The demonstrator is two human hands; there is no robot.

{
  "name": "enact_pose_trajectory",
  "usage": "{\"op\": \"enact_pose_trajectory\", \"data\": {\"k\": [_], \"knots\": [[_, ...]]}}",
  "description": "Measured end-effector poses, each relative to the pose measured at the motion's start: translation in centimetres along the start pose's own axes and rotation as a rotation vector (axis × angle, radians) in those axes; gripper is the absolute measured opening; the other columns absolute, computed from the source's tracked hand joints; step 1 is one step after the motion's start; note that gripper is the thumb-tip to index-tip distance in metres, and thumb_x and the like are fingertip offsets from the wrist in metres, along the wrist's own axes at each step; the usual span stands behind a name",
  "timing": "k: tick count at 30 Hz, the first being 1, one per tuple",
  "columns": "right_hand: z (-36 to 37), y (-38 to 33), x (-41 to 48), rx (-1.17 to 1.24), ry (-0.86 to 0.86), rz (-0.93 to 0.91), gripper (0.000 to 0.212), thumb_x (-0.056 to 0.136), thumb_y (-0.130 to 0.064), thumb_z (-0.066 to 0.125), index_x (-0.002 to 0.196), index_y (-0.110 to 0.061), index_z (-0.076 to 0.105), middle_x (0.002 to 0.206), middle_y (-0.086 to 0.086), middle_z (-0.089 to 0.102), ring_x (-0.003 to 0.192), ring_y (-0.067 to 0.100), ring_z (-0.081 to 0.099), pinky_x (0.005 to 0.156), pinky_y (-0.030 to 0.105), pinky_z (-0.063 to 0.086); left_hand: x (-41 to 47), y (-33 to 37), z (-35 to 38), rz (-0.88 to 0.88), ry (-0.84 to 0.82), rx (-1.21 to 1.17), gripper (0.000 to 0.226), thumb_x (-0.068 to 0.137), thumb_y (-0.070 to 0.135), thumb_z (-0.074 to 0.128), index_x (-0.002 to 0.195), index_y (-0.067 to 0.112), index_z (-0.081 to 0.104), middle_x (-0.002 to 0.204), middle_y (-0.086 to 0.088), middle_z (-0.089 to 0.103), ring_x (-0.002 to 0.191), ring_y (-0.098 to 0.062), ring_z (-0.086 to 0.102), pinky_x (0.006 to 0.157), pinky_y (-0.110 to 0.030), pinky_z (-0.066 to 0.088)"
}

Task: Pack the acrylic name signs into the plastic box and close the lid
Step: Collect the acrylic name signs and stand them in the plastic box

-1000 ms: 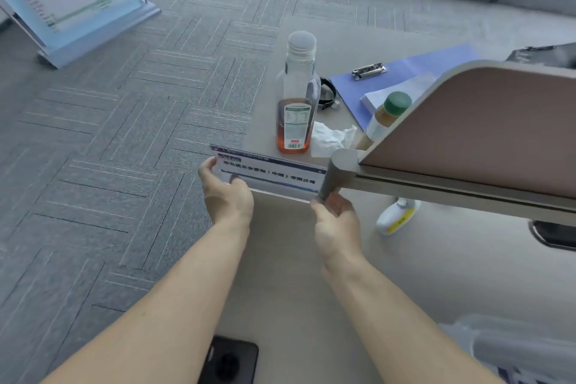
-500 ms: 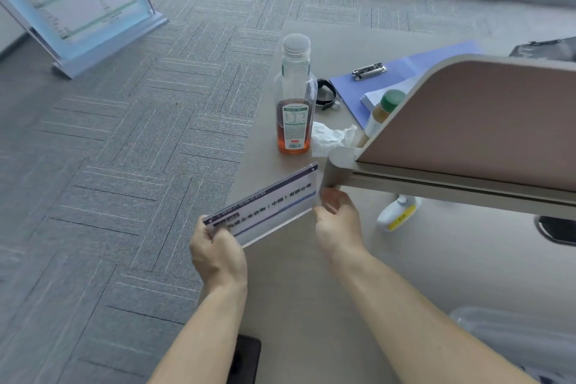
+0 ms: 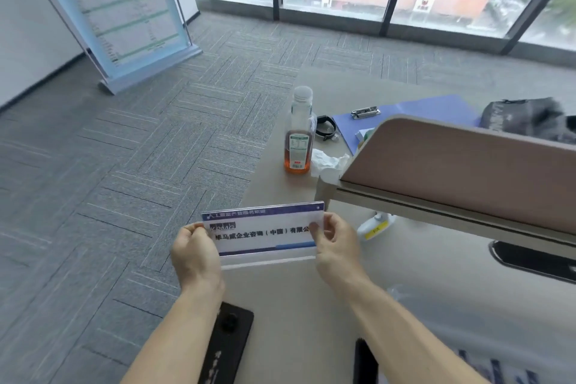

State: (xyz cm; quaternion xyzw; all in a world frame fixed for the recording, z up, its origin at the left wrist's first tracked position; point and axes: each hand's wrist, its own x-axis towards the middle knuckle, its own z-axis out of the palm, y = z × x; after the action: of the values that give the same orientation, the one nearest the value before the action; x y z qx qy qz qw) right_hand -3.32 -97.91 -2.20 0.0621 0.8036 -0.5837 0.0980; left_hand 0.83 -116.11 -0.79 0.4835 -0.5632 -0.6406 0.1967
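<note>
I hold an acrylic name sign (image 3: pixel 263 232) upright above the table's near left edge, its printed face with a blue top band and black lettering turned toward me. My left hand (image 3: pixel 194 254) grips its left end and my right hand (image 3: pixel 335 246) pinches its right end. The clear plastic box (image 3: pixel 486 337) shows only as a blurry translucent shape at the lower right, and I cannot tell whether its lid is on.
On the beige table (image 3: pixel 311 305) stand a bottle of amber liquid (image 3: pixel 298 142), a crumpled tissue (image 3: pixel 328 162) and a blue clipboard (image 3: pixel 405 112). A curved pink divider panel (image 3: pixel 461 178) rises at right. A black pad (image 3: pixel 229 343) lies near me. A floor sign (image 3: pixel 124 12) stands on the carpet.
I have lifted the sign off the table by the divider, brought it toward me and levelled it, face toward me. My head has tipped up, so the windows now show.
</note>
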Motion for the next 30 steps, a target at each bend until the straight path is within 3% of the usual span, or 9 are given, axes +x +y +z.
{"op": "enact_pose_trajectory", "data": {"k": [2, 5, 9, 13, 16, 21, 24, 27, 30], "knots": [[-1.9, -1.8, -1.7, 0.027, 0.018, 0.02, 0.013, 0.098, -0.026, 0.06, 0.087, -0.031, 0.062, 0.085, -0.016, 0.068, 0.081, -0.002, 0.062, 0.07, 0.01, 0.047, -1.9, 2.5, -0.4, 0.046, -0.045, 0.027, 0.025, 0.09, 0.004, 0.042, 0.075, 0.019, 0.056, 0.077, -0.005, 0.057, 0.072, -0.023, 0.051, 0.067, -0.04, 0.045], [-5.4, -5.0, -4.6, 0.099, 0.063, 0.014, 0.007, 0.095, -0.029, 0.064, 0.095, -0.024, 0.068, 0.092, -0.008, 0.073, 0.091, 0.01, 0.068, 0.083, 0.024, 0.053, -5.5, 6.3, -1.1, 0.138, -0.143, 0.018, 0.021, 0.093, 0.014, 0.048, 0.076, 0.019, 0.058, 0.072, -0.003, 0.053, 0.072, -0.022, 0.048, 0.068, -0.04, 0.044], [-12.0, -9.6, -9.5, 0.205, 0.141, -0.025, 0.01, 0.093, -0.03, 0.067, 0.091, -0.022, 0.071, 0.088, -0.003, 0.076, 0.086, 0.013, 0.068, 0.078, 0.025, 0.051, -11.8, 10.8, -1.3, 0.367, -0.34, 0.064, 0.022, 0.103, 0.026, 0.051, 0.088, 0.017, 0.064, 0.075, -0.001, 0.063, 0.068, -0.018, 0.053, 0.065, -0.034, 0.046], [-19.9, -13.1, -14.6, 0.206, 0.232, -0.084, 0.017, 0.087, -0.037, 0.07, 0.094, -0.022, 0.073, 0.083, -0.013, 0.077, 0.077, 0.0, 0.068, 0.078, 0.031, 0.052, -17.8, 13.5, -0.6, 0.426, -0.642, 0.052, 0.027, 0.099, 0.049, 0.053, 0.091, 0.026, 0.065, 0.08, 0.0, 0.07, 0.06, -0.013, 0.054, 0.056, -0.032, 0.042], [-25.2, -14.7, -18.6, 0.163, 0.33, -0.17, 0.019, 0.086, -0.036, 0.069, 0.095, -0.019, 0.072, 0.082, -0.013, 0.076, 0.076, -0.003, 0.067, 0.078, 0.029, 0.05, -21.9, 14.2, 0.7, 0.498, -0.781, 0.129, 0.021, 0.088, 0.036, 0.077, 0.1, 0.022, 0.067, 0.087, 0.002, 0.076, 0.068, -0.01, 0.07, 0.064, -0.036, 0.058], [-32.4, -14.6, -24.8, -0.008, 0.455, -0.281, 0.006, 0.092, -0.024, 0.069, 0.091, -0.018, 0.071, 0.087, 0.002, 0.075, 0.081, 0.006, 0.065, 0.081, 0.028, 0.051, -27.9, 13.1, 3.2, 0.541, -0.978, 0.118, 0.037, 0.074, 0.025, 0.088, 0.103, 0.023, 0.065, 0.1, -0.006, 0.076, 0.088, -0.017, 0.076, 0.074, -0.031, 0.062], [-36.3, -13.8, -27.4, -0.163, 0.553, -0.297, 0.006, 0.093, -0.026, 0.069, 0.088, -0.029, 0.07, 0.088, -0.016, 0.075, 0.088, 0.005, 0.068, 0.086, 0.023, 0.052, -31.9, 11.7, 3.9, 0.835, -0.962, 0.236, 0.054, 0.072, 0.021, 0.092, 0.117, 0.028, 0.063, 0.116, 0.007, 0.07, 0.103, -0.009, 0.069, 0.091, -0.03, 0.055], [-39.8, -13.2, -29.0, -0.466, 0.544, -0.309, 0.014, 0.094, -0.044, 0.062, 0.101, -0.033, 0.068, 0.093, -0.018, 0.075, 0.082, 0.008, 0.071, 0.085, 0.038, 0.057, -36.6, 11.6, 4.4, 1.18, -1.049, 0.439, 0.064, 0.077, 0.023, 0.087, 0.133, 0.035, 0.057, 0.127, 0.019, 0.063, 0.092, 0.001, 0.06, 0.089, -0.027, 0.049], [-42.3, -13.2, -30.0, -0.776, 0.52, -0.423, 0.01, 0.094, -0.043, 0.062, 0.102, -0.037, 0.065, 0.09, -0.022, 0.073, 0.065, -0.01, 0.059, 0.066, 0.031, 0.054, -41.0, 10.7, 5.4, 1.301, -1.276, 0.69, 0.04, 0.09, 0.033, 0.069, 0.127, 0.042, 0.06, 0.111, 0.021, 0.073, 0.099, 0.0, 0.067, 0.09, -0.032, 0.056]]}}
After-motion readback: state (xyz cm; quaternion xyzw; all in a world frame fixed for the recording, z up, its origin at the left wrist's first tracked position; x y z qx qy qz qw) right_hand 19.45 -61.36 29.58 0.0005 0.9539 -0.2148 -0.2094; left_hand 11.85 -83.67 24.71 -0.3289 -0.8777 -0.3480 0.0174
